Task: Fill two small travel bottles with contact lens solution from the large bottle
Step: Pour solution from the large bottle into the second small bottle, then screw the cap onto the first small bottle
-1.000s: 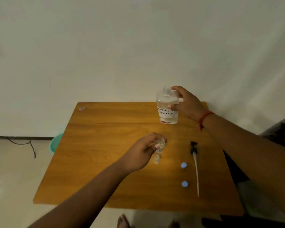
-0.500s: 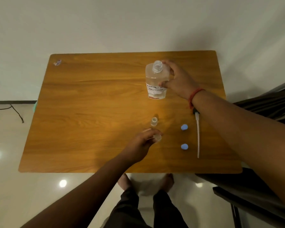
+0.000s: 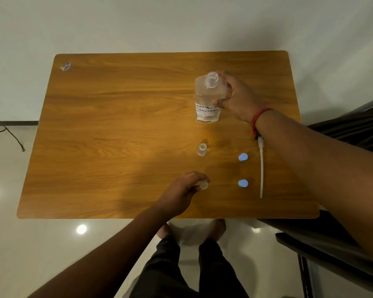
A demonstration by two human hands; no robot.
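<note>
Far to the left of both our grips, a small scrap [image 3: 65, 66] lies at the far corner of the table [image 3: 116, 117], no part of the job. Our left hand [image 3: 181, 191] curls its fingers round the near travel bottle [image 3: 203, 185], uncapped, standing on the wood. Just beyond that grip, towards the big bottle, the second travel bottle [image 3: 202, 149] stands free and open, with nothing steadying it. Farther on, our right hand [image 3: 237, 97] is wrapped round the large bottle [image 3: 209, 97], its mouth open and its base seemingly just off the table.

To the right of the left hand's grip lie two blue caps [image 3: 243, 157], and past them the pump tube [image 3: 261, 168], partly under our right forearm.

We judge the pour to be the danger. The large mouth is wide and the travel necks narrow, so a quick tilt would flood over the rim. Swinging the big bottle across could topple the loose one. Our forearm might also drag the tube or scatter the caps.
</note>
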